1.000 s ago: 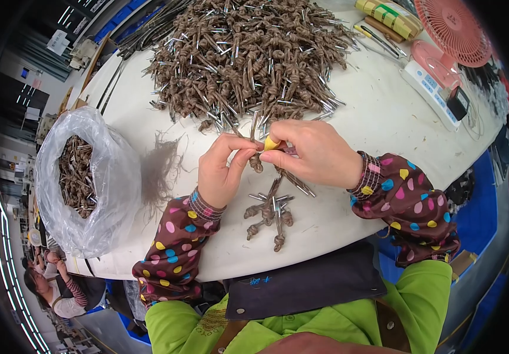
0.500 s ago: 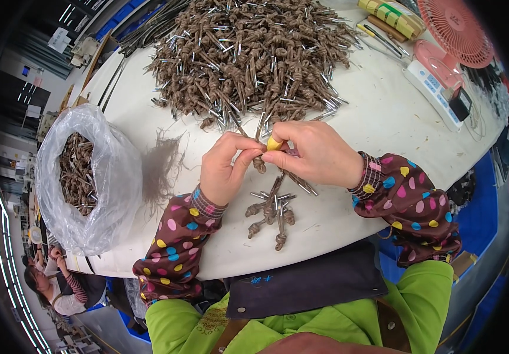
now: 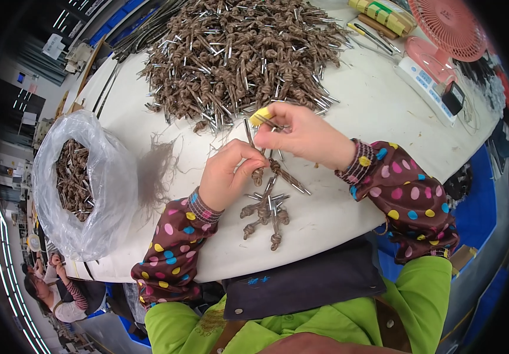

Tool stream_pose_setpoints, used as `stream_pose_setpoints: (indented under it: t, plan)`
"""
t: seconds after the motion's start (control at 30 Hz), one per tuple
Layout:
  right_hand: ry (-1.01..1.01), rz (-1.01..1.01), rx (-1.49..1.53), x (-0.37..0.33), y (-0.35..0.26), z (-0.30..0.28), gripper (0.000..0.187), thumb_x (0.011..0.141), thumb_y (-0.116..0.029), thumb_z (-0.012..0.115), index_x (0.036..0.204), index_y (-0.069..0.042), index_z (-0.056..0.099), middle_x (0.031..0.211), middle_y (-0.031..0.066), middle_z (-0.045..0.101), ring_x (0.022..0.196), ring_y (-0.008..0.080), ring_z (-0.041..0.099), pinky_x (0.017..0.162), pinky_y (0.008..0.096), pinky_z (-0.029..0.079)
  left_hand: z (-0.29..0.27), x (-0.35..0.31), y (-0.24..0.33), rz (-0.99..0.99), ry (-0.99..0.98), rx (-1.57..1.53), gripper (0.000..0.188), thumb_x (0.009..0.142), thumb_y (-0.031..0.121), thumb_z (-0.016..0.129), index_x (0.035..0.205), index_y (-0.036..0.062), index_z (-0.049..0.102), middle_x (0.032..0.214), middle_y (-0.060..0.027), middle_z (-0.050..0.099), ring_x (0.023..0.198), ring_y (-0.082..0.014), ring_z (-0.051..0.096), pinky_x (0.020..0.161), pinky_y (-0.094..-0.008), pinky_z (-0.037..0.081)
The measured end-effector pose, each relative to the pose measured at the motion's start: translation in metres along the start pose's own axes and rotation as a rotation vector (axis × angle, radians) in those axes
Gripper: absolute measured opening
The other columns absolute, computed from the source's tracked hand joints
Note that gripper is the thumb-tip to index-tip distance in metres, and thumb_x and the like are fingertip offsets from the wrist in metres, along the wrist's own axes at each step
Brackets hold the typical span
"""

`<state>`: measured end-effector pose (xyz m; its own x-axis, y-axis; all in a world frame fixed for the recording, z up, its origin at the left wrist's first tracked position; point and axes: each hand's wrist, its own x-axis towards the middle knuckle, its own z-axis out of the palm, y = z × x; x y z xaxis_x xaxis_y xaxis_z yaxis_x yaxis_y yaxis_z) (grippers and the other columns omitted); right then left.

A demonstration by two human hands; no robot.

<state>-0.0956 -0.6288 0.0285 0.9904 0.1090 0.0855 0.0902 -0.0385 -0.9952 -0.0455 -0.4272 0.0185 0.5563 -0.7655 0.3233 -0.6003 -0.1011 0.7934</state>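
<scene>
My left hand (image 3: 231, 171) pinches a knotted brown cord (image 3: 258, 176), whose metal-tipped end (image 3: 248, 131) sticks up past my fingers. Just right of it, my right hand (image 3: 301, 134) is closed, lifted slightly off the table. A small yellow piece (image 3: 259, 116) shows at its fingertips with a thin silvery part beside it; whether this is a finger wrap or a tool's handle I cannot tell. Below my hands lie another metal-tipped cord (image 3: 290, 177) and a small cluster of knotted cords (image 3: 264, 211). Beyond them rises a big pile of the same knotted cords (image 3: 248, 62).
A clear plastic bag (image 3: 115, 183) holding knotted cords stands at the left of the white table (image 3: 360, 112). Dark loose threads (image 3: 157, 162) lie beside it. At the far right are a pink fan (image 3: 448, 26), a power strip (image 3: 424, 88) and pens (image 3: 374, 36). Another person (image 3: 59, 295) sits at left.
My right hand has moved up and away from my left fingertips, with the yellow piece now above the held cord. My left hand keeps its pinch, slightly lower.
</scene>
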Motion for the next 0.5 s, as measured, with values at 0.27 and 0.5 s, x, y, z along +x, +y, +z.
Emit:
stream_pose_setpoints:
  t: [0.27, 0.5]
  plan:
    - [0.034, 0.117, 0.183, -0.007, -0.019, -0.004, 0.018, 0.086, -0.019, 0.068, 0.095, -0.005, 0.06, 0.067, -0.0076, 0.05, 0.05, -0.0009, 0.034, 0.041, 0.0174, 0.024, 0.001, 0.007, -0.003, -0.177, 0.227, -0.523, 0.015, 0.095, 0.015, 0.051, 0.102, 0.0014, 0.05, 0.099, -0.0099, 0.065, 0.08, -0.0142, 0.061, 0.073, -0.0269, 0.049]
    - [0.01, 0.134, 0.163, -0.009, -0.026, -0.012, 0.017, 0.085, -0.019, 0.068, 0.095, -0.007, 0.061, 0.066, -0.0089, 0.047, 0.051, -0.0011, 0.033, 0.042, 0.0174, 0.024, -0.036, 0.011, -0.02, -0.131, 0.277, 0.344, 0.03, 0.095, 0.016, 0.051, 0.12, 0.0006, 0.047, 0.117, -0.0084, 0.056, 0.096, -0.0163, 0.055, 0.082, -0.0282, 0.045]
